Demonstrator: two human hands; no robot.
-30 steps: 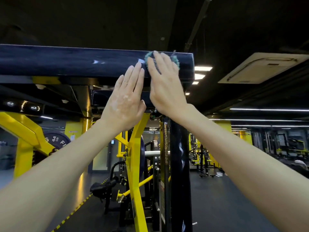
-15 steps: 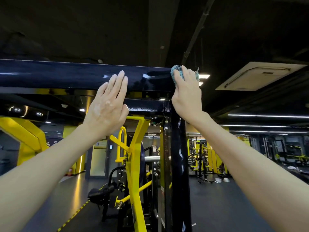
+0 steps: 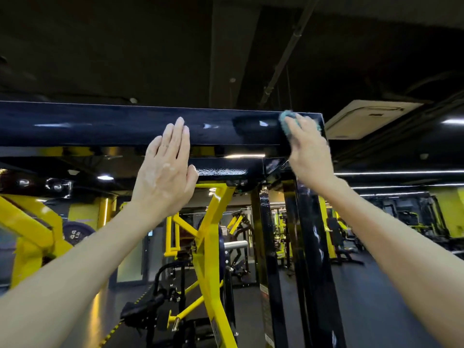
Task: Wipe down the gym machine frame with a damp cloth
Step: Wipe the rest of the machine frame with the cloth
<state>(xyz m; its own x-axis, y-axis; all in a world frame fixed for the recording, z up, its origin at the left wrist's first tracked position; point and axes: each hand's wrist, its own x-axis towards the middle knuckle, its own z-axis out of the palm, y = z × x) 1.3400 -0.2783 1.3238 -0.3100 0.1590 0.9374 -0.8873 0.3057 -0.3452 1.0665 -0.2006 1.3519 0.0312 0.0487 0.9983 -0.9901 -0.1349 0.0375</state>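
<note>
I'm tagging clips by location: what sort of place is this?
Most likely a commercial gym: a numbered weight plate on the left, a yellow lever machine ahead, and more yellow-and-black machines farther back.

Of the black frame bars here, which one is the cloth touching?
The top horizontal beam, at its right end, where the right hand presses the teal cloth. The lower crossbar and upright post carry no cloth.

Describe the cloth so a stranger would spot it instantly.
Find the glossy black overhead beam of the machine and follow it to its right end. There the right hand presses a small cloth against it. It is the only teal, fuzzy thing among black and yellow steel.
</note>
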